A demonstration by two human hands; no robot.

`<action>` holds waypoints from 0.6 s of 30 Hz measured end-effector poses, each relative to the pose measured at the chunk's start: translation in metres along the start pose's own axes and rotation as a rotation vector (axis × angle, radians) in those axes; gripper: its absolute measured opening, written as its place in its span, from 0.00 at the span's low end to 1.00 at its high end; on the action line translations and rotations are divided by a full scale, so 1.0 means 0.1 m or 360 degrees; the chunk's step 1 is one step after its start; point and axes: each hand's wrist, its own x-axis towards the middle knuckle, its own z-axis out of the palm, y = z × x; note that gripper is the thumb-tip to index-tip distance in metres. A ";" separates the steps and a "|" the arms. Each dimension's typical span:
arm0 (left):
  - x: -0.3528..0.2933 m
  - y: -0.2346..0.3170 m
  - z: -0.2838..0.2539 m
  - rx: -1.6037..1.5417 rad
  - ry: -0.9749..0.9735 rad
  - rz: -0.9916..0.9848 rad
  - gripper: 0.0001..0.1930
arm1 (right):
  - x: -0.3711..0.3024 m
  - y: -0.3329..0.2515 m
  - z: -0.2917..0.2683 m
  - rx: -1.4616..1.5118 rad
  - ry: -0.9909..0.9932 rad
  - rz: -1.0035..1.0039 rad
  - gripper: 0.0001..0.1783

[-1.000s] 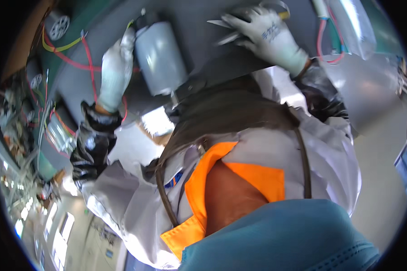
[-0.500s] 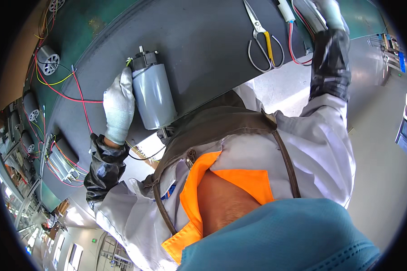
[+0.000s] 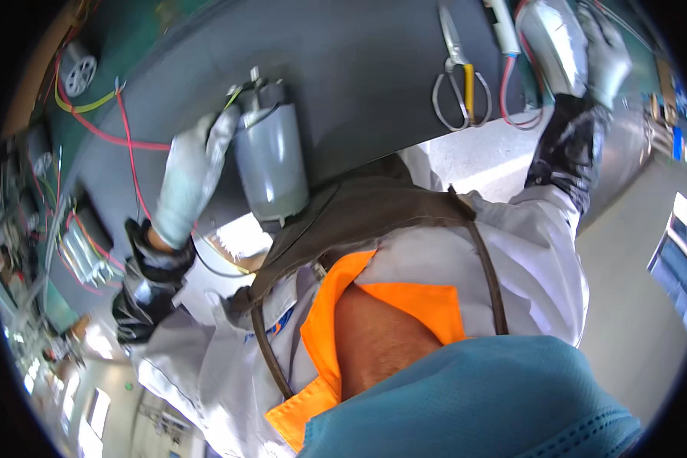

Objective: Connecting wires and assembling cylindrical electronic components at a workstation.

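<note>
My left hand (image 3: pixel 189 172), in a white knit glove, is left of a grey cylindrical motor (image 3: pixel 272 164). Its fingers are closed near the motor's black end cap (image 3: pixel 266 95), pinching a thin yellow-green wire (image 3: pixel 233 98). The motor leans slightly, its shaft pointing away from me and its lower end by my brown apron (image 3: pixel 359 202). My right hand (image 3: pixel 607 57), also gloved, lies at the far right along the side of a shiny silver, rounded object (image 3: pixel 556 46). Its fingers look stretched out and apart, though blurred; whether they press on the object is unclear.
Scissors (image 3: pixel 458 76) with one yellow handle lie on the dark table mat (image 3: pixel 359 84). A white cylindrical piece with red and grey leads (image 3: pixel 504 30) is right of them. Several motors, one grey (image 3: pixel 78 70), and loose red wires (image 3: pixel 130 143) are at the left.
My right hand has shifted right, from over the silver object to its side. My left forearm has swung outward, its fingers staying by the motor's end. The view has shifted slightly.
</note>
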 end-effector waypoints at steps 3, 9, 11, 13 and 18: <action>0.19 -0.13 -0.16 -0.0197 -0.0484 0.0243 0.30 | -0.18 -0.62 -0.15 -0.0185 0.0049 -0.0575 0.15; 0.21 0.37 -0.54 -0.0599 -0.0887 0.0123 0.25 | -0.83 -1.97 0.47 0.1292 -0.0406 0.0150 0.14; 0.17 0.33 -0.58 -0.0676 -0.1006 0.0069 0.24 | -0.84 -1.98 0.71 0.1376 -0.0579 0.0286 0.14; 0.14 0.20 -0.60 -0.0755 -0.1058 -0.0053 0.23 | -0.79 -1.85 0.93 0.1214 -0.0654 -0.0016 0.14; 0.18 0.06 -0.61 -0.0893 -0.1098 -0.0179 0.21 | -0.63 -2.03 0.56 0.1738 -0.0823 0.0018 0.15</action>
